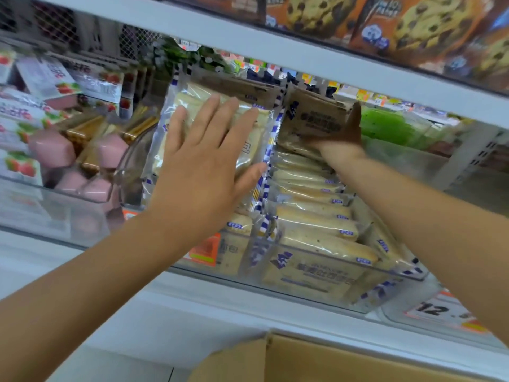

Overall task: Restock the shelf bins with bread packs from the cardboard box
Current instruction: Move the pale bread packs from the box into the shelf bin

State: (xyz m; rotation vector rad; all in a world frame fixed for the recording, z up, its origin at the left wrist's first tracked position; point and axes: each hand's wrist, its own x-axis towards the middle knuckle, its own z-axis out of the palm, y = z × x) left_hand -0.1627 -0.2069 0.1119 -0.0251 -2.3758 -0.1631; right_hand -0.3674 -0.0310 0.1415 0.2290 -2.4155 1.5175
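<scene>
Clear-wrapped bread packs with blue-and-white edges fill a transparent shelf bin point(325, 260) in the middle of the shelf. My left hand point(203, 158) lies flat with fingers spread against the front of an upright bread pack point(248, 150) on the bin's left side. My right hand point(347, 133) reaches deep under the upper shelf and grips a brown-labelled bread pack point(314, 117) at the back of a row of stacked packs point(311, 213). The open cardboard box point(330, 362) shows at the bottom edge; its contents are hidden.
A neighbouring clear bin point(55, 194) on the left holds pink and brown wrapped cakes, with strawberry-printed boxes point(46, 78) behind. The upper shelf edge point(248, 42) hangs close above my hands, with cookie boxes point(413, 26) on it. An orange price tag point(440, 312) sits lower right.
</scene>
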